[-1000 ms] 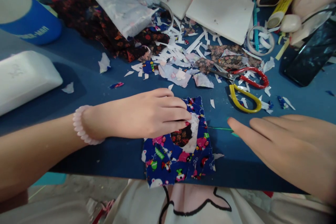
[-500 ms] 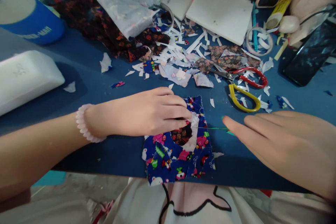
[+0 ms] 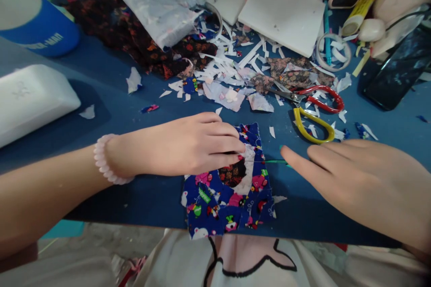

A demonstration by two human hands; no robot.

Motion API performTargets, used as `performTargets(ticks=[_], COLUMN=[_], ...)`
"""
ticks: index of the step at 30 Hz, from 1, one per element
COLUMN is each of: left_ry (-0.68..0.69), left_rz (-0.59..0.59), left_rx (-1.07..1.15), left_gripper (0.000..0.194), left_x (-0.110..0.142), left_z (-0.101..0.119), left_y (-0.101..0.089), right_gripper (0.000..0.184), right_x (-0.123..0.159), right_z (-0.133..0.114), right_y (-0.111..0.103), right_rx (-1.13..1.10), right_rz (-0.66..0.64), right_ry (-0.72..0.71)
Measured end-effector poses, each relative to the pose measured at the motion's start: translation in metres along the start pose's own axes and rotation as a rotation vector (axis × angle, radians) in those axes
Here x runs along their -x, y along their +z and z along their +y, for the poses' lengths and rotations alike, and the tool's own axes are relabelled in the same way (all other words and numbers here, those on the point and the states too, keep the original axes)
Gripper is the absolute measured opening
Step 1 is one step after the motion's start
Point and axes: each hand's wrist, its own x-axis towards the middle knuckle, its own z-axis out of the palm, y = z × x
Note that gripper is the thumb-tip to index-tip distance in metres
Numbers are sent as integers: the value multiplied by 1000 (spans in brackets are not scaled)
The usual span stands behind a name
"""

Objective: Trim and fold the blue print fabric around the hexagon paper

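Observation:
A blue cartoon-print fabric piece [image 3: 215, 215] lies at the table's front edge. In its middle sit a dark floral patch [image 3: 233, 174] and a whitish, rough-edged strip [image 3: 248, 175]. My left hand [image 3: 198, 145] lies over its upper left part, fingers together and bent down onto it; the thumb is hidden. My right hand [image 3: 346, 179] is closed round a thin green-handled tool [image 3: 274, 161] with a fine metal shaft. That shaft points left across the whitish strip toward my left fingertips. Whether its tip touches the strip, I cannot tell.
Scissors [image 3: 305, 103] with red and yellow handles lie beyond my right hand. Paper scraps [image 3: 222, 71], dark floral cloth [image 3: 117, 31] and a white board [image 3: 283, 13] spread behind. At left stand a white case [image 3: 33, 98] and blue cup [image 3: 50, 27]; a black phone [image 3: 393, 71] lies right.
My right hand and the green-handled tool have shifted slightly left and up. My left hand and the fabric piece stay nearly where they were.

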Motion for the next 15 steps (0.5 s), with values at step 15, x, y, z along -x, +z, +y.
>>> performTargets(ticks=[15], left_ry=[-31], left_rz=[18], left_rx=[19], left_gripper=[27], left_x=[-2], left_z=[5], left_y=[0], right_gripper=[55], right_x=[6], right_z=[-16], right_y=[-10], right_rx=[41], right_rz=[-51], right_ry=[45])
